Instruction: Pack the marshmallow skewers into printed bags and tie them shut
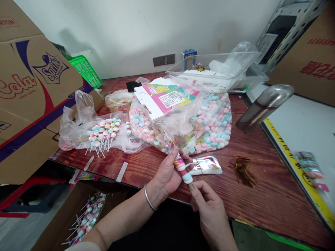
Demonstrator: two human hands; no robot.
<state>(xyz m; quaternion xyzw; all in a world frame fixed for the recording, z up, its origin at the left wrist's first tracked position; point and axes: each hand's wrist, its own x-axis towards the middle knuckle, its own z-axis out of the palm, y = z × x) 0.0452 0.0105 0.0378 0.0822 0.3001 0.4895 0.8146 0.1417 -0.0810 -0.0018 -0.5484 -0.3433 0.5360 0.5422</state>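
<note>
My left hand, a silver bangle on its wrist, is closed round a candy skewer of pink, white and blue sweets wrapped in a printed sleeve. My right hand sits just below, with its fingertips pinching the skewer's lower end. A flat stack of printed wrappers lies on the wooden table right behind the skewer. A big clear bag of loose pastel candies rests beyond my hands. Finished skewers on white sticks lie on plastic to the left.
A cardboard cola carton looms at left. A box of wrapped skewers stands below the table edge. A clear plastic tub, a steel flask, gold twist ties and a green basket are around.
</note>
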